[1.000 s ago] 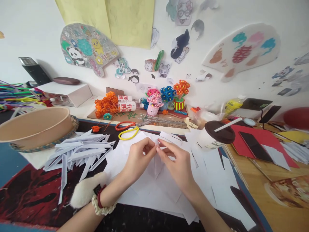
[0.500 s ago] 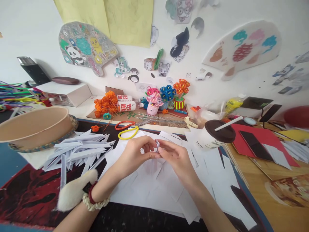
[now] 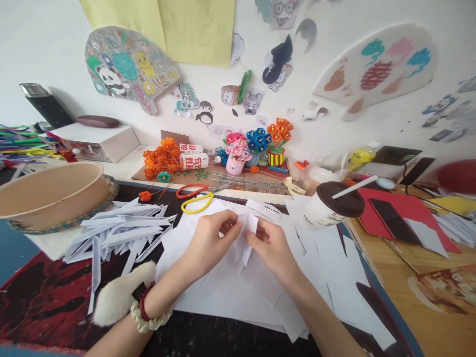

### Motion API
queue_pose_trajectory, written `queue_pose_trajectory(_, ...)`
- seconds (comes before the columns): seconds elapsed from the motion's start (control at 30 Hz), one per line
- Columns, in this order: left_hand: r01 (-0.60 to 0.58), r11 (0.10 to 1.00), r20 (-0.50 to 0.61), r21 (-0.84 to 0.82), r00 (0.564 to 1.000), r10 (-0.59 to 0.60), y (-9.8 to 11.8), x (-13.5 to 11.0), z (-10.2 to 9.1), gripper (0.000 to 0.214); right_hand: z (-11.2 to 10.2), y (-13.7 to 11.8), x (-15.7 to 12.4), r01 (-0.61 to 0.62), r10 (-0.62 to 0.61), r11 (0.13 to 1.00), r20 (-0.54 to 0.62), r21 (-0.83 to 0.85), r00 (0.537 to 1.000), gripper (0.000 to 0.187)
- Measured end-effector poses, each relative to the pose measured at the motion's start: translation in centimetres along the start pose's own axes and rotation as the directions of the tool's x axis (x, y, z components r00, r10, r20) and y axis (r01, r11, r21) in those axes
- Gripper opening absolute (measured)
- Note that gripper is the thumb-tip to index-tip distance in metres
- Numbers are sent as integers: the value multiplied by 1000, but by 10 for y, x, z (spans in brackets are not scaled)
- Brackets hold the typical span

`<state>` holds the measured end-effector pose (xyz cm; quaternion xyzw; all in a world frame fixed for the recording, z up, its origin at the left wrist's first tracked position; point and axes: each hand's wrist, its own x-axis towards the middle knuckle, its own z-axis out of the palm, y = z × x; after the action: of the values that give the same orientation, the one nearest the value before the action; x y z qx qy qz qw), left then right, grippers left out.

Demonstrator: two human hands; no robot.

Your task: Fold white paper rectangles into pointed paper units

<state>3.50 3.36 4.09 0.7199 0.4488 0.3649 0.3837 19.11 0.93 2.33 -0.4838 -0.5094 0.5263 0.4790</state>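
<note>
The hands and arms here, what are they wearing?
The left hand and right hand wear no gloves, and no sleeves show on the forearms. The left wrist has a ruffled cream scrunchie and dark red band with a black tag; beside it is a fluffy white piece, perhaps attached.

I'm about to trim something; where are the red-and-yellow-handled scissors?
In the head view, the scissors lie left of centre, beyond the left hand and at the far edge of the white sheets.
</note>
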Motion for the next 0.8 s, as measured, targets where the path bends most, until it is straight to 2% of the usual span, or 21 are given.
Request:
queue_pose_trajectory(0.03,21,1000,-5,-23,1000,-21,0,0,1,16,-1,0,0,-10,10,1000,-14,-5,1000,13)
queue_pose_trajectory(0.1,73,994,-9,-84,997,-74,0,1,1,18,-2,-2,0,-27,27,999,-12,22,1000,21)
queue_pose_trajectory(0.23,103,991,-40,-83,993,-107,2,0,0,24,-7,-8,0,-113,99,986,113,125,989,29)
queue_pose_trajectory(0.37,28,999,-55,40,998,-25,5,-2,0,31,-9,-10,0,-120,110,985,86,123,990,36)
queue_pose_trajectory(0.47,3,994,-72,111,997,5,4,-3,0,28,-10,-10,0,-90,78,983,77,159,994,25)
queue_pose_trajectory(0.57,-44,987,-137,154,988,66,4,-5,0,17,-10,-10,-1,-75,63,981,70,181,996,18)
queue_pose_trajectory(0.67,-138,968,-231,211,955,187,5,-7,1,7,-9,-9,-1,-72,66,984,40,165,997,17)
queue_pose_trajectory(0.8,-246,898,-316,364,875,368,8,-12,4,4,-7,-10,-2,-28,26,987,16,155,1000,22)
